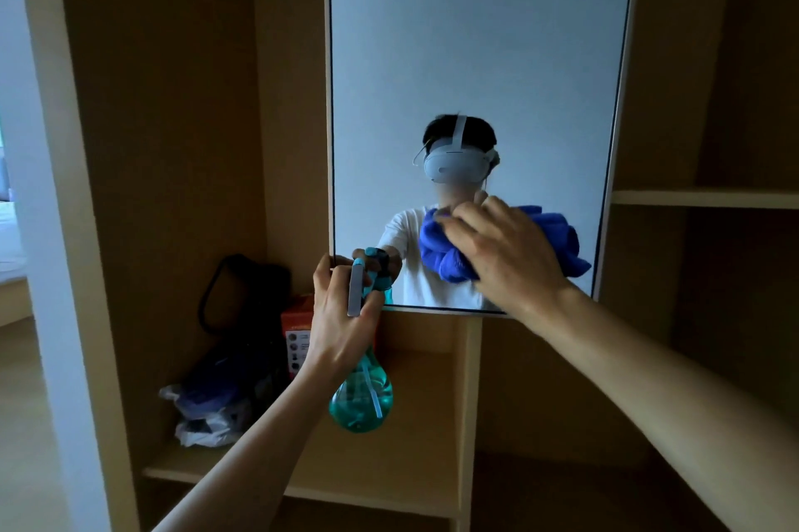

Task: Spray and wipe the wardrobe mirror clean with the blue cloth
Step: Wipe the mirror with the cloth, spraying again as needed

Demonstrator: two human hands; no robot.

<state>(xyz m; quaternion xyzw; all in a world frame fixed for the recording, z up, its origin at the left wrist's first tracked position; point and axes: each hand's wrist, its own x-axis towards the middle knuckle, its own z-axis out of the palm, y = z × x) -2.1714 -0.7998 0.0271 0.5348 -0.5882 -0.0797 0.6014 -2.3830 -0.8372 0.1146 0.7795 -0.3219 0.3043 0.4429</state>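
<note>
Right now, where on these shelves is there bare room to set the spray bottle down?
The lower shelf is bare between the orange box and the upright panel, below the mirror. Its left end is crowded with bags. The right-hand shelf shows nothing on it.

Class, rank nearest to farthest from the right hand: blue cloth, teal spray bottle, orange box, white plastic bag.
1. Blue fluffy cloth, in right hand.
2. Teal plastic spray bottle, in left hand.
3. Orange cardboard box, behind left hand.
4. White plastic bag, lower left.
</note>
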